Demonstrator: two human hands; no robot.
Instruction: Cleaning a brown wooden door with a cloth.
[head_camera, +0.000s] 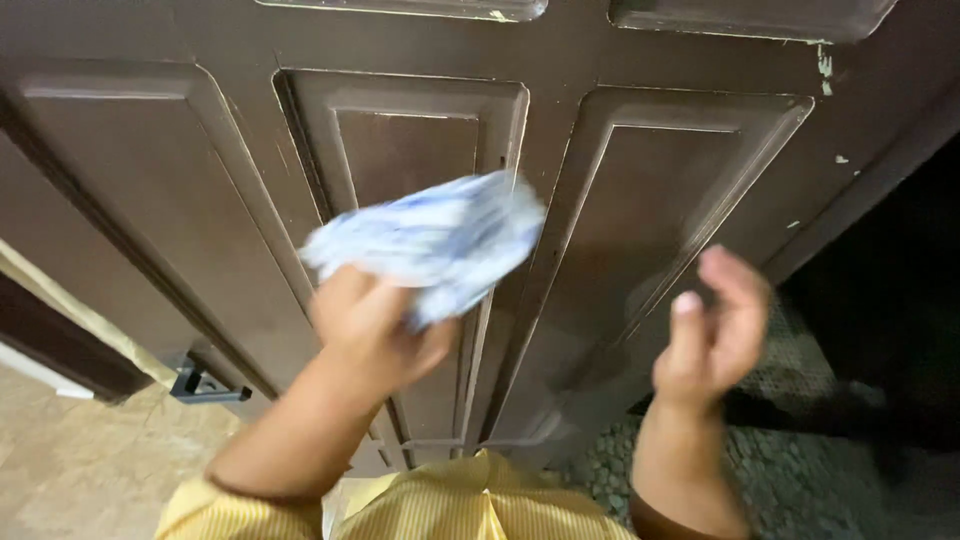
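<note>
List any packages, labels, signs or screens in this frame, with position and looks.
None in view. Only a crumpled blue-and-white cloth in the left hand against a dark brown panelled door; the right hand is empty.

beige tiled floor (70, 470) beneath brown door (640, 190)
</note>
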